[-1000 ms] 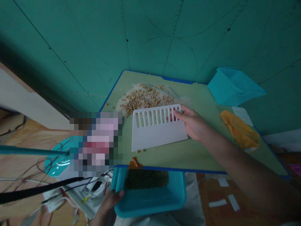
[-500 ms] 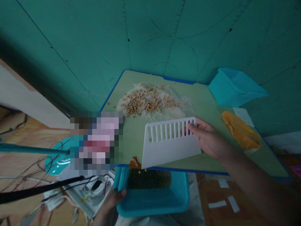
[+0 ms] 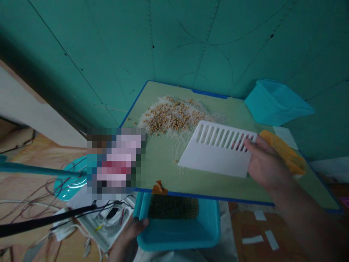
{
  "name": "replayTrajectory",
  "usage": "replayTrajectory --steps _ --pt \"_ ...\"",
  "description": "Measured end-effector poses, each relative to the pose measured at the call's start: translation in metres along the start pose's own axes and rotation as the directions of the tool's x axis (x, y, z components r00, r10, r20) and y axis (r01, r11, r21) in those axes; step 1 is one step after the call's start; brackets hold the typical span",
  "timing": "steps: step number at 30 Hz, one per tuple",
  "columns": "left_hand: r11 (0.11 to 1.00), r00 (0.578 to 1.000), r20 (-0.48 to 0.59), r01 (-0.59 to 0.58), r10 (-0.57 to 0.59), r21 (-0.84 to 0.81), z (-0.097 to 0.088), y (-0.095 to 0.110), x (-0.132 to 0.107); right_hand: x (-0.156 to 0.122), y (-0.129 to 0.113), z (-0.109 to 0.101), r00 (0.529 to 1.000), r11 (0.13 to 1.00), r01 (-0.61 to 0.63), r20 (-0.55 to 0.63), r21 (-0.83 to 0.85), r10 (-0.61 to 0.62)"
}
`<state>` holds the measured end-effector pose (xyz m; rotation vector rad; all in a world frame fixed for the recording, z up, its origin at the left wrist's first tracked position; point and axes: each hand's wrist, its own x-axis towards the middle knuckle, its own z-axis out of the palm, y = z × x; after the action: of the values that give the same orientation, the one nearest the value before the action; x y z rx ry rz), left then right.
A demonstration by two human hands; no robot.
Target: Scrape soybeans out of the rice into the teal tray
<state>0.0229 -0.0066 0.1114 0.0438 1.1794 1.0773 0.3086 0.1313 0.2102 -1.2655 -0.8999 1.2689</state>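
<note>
My right hand (image 3: 268,162) is closed on the slotted end of a white plastic scraper (image 3: 218,156), thumb on the near face. The scraper stands tilted over the table (image 3: 160,160), right of a pile of pale grains mixed with round tan beans (image 3: 171,118). A few grains trail from the pile toward the scraper's left corner. Below the table's front edge, my left hand (image 3: 133,231) grips the left rim of a turquoise plastic tub (image 3: 180,236). Dark greenish beans (image 3: 174,207) lie in the tub's far part.
A turquoise fabric bin (image 3: 276,103) and an orange cloth (image 3: 286,153) lie at the table's right. A torn brown scrap (image 3: 159,188) sits at the front edge. Cables (image 3: 117,214) and a turquoise stand base (image 3: 69,182) are at the left. A green wall (image 3: 177,43) rises behind.
My right hand has moved the scraper rightward and away from the front edge, turning it so its right side dips. The left hand still holds the tub.
</note>
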Motion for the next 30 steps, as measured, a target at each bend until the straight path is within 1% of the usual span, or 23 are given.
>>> replayTrajectory --steps 3,5,9,13,17,21,27,28,30 --pt "1.000 1.000 -0.014 -0.010 0.010 0.015 0.000 0.000 0.001 0.010 -0.003 0.000 0.998 0.999 0.033 -0.061 0.030 -0.031" --pt "1.000 1.000 -0.017 -0.007 0.007 0.029 0.000 0.000 0.001 0.017 -0.001 0.001 0.994 0.997 0.074 -0.077 0.021 -0.072" --pt "1.000 1.000 0.013 0.009 -0.009 0.017 0.001 0.001 0.000 0.026 0.007 0.006 0.989 0.991 0.132 -0.068 -0.005 -0.132" --pt "1.000 1.000 0.015 0.008 -0.007 -0.015 -0.004 -0.001 0.000 0.024 0.011 0.014 0.989 0.990 0.144 -0.038 -0.013 -0.144" --pt "1.000 0.999 0.040 -0.001 0.002 -0.022 -0.010 -0.004 0.003 0.017 0.010 0.019 0.993 0.992 0.121 -0.003 -0.029 -0.121" --pt "1.000 0.998 0.057 -0.002 0.001 0.009 -0.016 -0.007 0.007 0.012 0.011 0.019 0.998 0.998 0.061 -0.022 -0.007 -0.061" --pt "0.999 0.991 0.131 -0.010 0.006 0.033 -0.022 -0.009 0.010 0.003 0.012 0.018 1.000 1.000 0.010 0.002 0.016 -0.010" --pt "0.999 0.991 0.132 -0.010 0.006 0.034 -0.022 -0.008 0.010 0.001 0.012 0.019 1.000 1.000 -0.003 0.002 0.028 0.003" --pt "0.998 0.996 0.092 -0.020 0.014 0.061 -0.020 -0.007 0.012 -0.003 0.013 0.019 0.999 0.998 -0.043 0.003 0.055 0.043"
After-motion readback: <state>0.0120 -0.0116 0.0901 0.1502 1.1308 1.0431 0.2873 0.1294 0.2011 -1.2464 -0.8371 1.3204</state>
